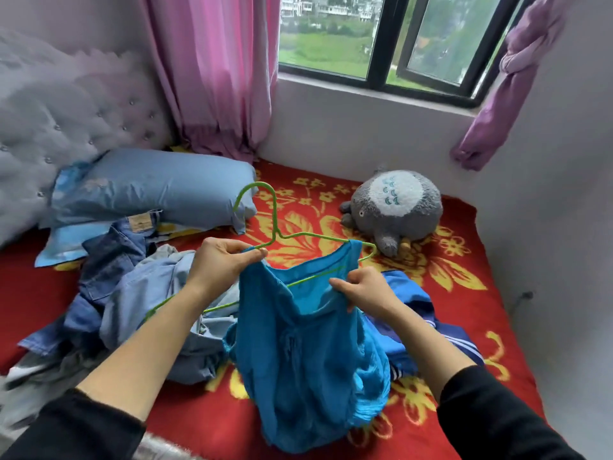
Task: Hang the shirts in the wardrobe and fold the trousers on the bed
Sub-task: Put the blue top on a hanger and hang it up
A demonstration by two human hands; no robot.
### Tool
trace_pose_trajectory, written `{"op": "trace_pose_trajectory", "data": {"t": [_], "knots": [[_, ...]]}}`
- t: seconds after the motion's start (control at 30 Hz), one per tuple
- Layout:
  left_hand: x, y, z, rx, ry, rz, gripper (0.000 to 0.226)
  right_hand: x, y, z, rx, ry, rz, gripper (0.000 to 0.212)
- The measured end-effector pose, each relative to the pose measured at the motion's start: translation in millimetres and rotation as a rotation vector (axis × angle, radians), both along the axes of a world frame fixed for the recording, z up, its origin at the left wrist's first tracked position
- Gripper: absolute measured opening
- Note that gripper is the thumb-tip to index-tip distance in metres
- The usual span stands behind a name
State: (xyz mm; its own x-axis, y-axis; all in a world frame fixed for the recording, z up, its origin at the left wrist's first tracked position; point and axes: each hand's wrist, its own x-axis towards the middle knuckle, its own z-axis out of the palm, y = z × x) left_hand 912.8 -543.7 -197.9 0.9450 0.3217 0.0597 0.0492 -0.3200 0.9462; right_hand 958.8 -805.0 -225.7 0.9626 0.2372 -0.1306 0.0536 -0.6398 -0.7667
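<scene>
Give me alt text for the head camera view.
A person threads a blue shirt onto a green hanger over a red floral bed: the left hand pinches one shoulder, the right hand grips the top edge. Denim clothes, a pillow and a grey plush toy lie nearby.

At frame centre we see a turquoise-blue shirt (308, 353) and a lime-green hanger (276, 217), over a red bed cover (464, 293) patterned with yellow flowers and leaves. To their left we find denim trousers (112, 257) in mid and pale blue and a plain light-blue pillow (159, 187); to their right, a grey plush toy (421, 210) with a white belly marked in teal. We note a pink curtain (215, 68) at top and a lilac curtain (517, 61) at upper right.
</scene>
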Motion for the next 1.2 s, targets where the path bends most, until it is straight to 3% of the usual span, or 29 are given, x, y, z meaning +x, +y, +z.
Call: {"op": "trace_pose_trajectory", "data": {"t": [0.17,0.4,0.5,0.6,0.67,0.8,0.9,0.93,1.0,1.1,1.2], "knots": [[-29.3,4.0,52.6,-0.029,-0.173,0.078,0.014,8.3,10.0,67.4,0.234,-0.263,-0.083,0.036],[-94.8,-13.5,103.8,0.022,-0.342,0.284,0.014,-29.3,27.8,157.8,0.271,-0.551,-0.042,0.032],[-130.0,-14.8,137.3,0.154,-0.423,0.374,0.007,-73.3,46.6,191.6,0.319,-0.651,0.198,0.029],[-171.3,-13.5,171.4,0.254,-0.456,0.418,0.009,-121.0,63.8,211.8,0.182,-0.736,0.515,0.031],[-202.1,-7.0,189.9,0.308,-0.477,0.458,0.010,-138.9,71.0,224.0,0.109,-0.793,0.588,0.033],[-267.9,18.3,217.2,0.348,-0.505,0.554,0.009,-162.5,83.4,247.7,0.234,-0.910,0.574,0.037],[-315.8,39.0,235.0,0.367,-0.511,0.615,0.009,-179.7,104.8,267.9,0.398,-1.131,0.466,0.010],[-330.7,45.6,240.2,0.392,-0.506,0.632,0.009,-187.5,116.2,275.1,0.376,-1.167,0.467,0.021],[-359.3,58.0,248.9,0.419,-0.494,0.662,0.009,-202.5,144.2,287.1,0.256,-1.162,0.569,0.032],[-402.6,78.5,257.1,0.434,-0.460,0.701,0.010,-234.9,189.7,297.1,0.094,-1.092,0.790,0.026],[-454.8,105.7,262.3,0.449,-0.393,0.700,0.019,-269.6,232.2,302.5,0.170,-1.027,0.903,0.023]]}}
